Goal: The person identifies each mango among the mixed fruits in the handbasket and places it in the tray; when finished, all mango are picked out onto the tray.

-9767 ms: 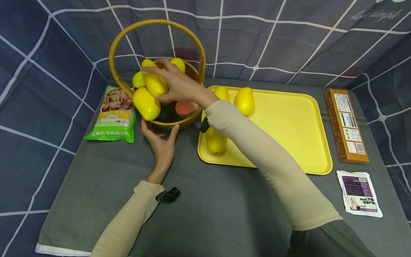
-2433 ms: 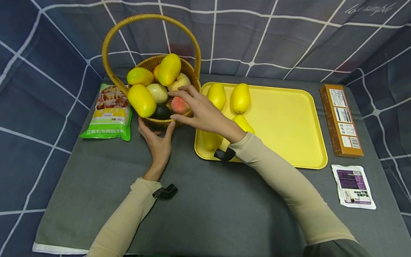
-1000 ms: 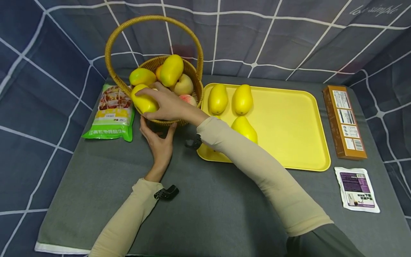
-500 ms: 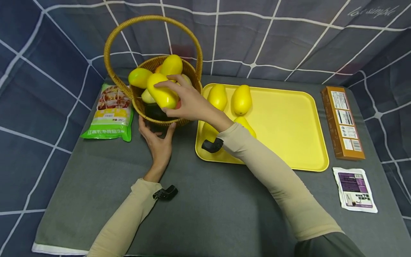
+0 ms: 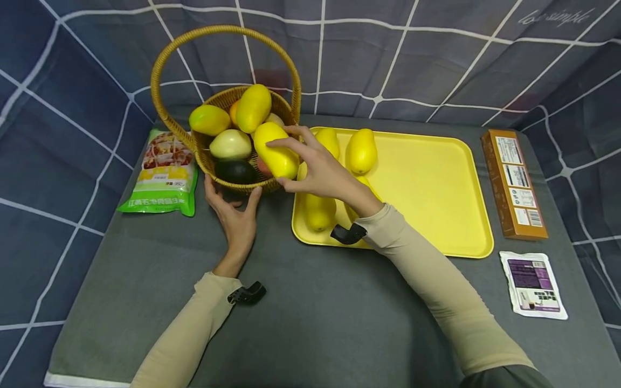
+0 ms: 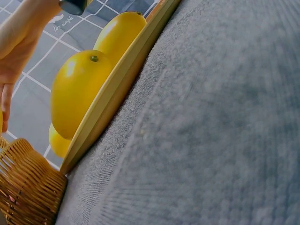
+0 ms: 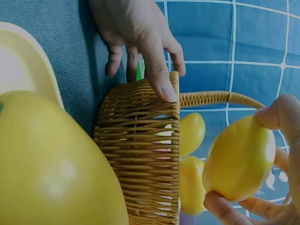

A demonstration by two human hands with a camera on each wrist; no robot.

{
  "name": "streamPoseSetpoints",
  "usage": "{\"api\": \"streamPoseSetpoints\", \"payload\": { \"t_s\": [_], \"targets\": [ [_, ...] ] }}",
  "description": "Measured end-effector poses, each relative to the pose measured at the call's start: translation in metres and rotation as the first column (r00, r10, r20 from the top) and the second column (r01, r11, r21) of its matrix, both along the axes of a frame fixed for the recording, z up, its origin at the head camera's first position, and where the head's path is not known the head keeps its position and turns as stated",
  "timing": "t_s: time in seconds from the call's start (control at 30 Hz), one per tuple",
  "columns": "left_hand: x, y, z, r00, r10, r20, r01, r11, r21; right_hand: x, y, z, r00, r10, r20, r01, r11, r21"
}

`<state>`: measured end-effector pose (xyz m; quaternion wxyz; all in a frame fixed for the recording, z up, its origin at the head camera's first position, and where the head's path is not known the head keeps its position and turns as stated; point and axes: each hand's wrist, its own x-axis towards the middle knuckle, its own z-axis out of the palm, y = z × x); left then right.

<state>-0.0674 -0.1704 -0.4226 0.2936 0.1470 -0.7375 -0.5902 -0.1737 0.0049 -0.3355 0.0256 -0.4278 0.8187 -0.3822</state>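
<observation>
My right hand (image 5: pixel 330 170) holds a yellow mango (image 5: pixel 274 148) by its thumb and fingertips, above the right side of the wicker basket (image 5: pixel 246 187). In the right wrist view the held mango (image 7: pixel 240 158) is outside the rim's line, in the air. My left hand (image 5: pixel 237 221) grips the basket's near side, thumb on the rim. Inside the basket lie a yellow mango (image 5: pixel 254 108), a greenish-yellow mango (image 5: pixel 210 119), a pale round fruit (image 5: pixel 230 144) and a dark avocado (image 5: pixel 236 171). A reddish fruit (image 5: pixel 262 167) is partly hidden by the held mango.
Right of the basket, a yellow tray (image 5: pixel 427 188) carries several mangoes (image 5: pixel 362 151) on its left side. A green snack bag (image 5: pixel 167 172) lies left of the basket. An orange-brown box (image 5: pixel 515 186) and a white pouch (image 5: pixel 533 284) lie right of the tray.
My right hand went from the tray side into the basket, took the mango at its left front and carried it rightward. The avocado and pale fruit are uncovered. My left hand stays at the basket.
</observation>
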Motion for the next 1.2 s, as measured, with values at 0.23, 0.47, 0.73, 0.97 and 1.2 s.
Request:
{"api": "streamPoseSetpoints", "payload": {
  "t_s": [0.23, 0.47, 0.73, 0.97, 1.2],
  "targets": [
    [-0.007, -0.010, -0.025, 1.000, 0.017, -0.009, -0.017, 1.000, -0.022, 0.004, 0.011, 0.003, 0.999, -0.035, -0.037, 0.034, 0.999, -0.004],
    [-0.006, -0.008, -0.021, 1.000, 0.023, -0.003, -0.023, 1.000, -0.020, 0.012, 0.024, 0.001, 0.996, -0.054, -0.071, 0.053, 0.998, -0.023],
    [0.002, 0.004, 0.008, 1.000, 0.006, 0.003, -0.006, 1.000, -0.003, 0.021, 0.041, -0.004, 0.993, -0.090, -0.077, 0.087, 0.995, -0.041],
    [-0.001, 0.001, -0.001, 1.000, 0.015, 0.002, -0.015, 1.000, -0.001, 0.024, 0.055, -0.005, 0.989, -0.132, -0.065, 0.129, 0.991, -0.043],
    [-0.007, -0.008, -0.025, 1.000, 0.029, 0.001, -0.029, 0.999, -0.017, 0.024, 0.068, -0.009, 0.983, -0.166, -0.077, 0.162, 0.986, -0.051]
  ]
}}
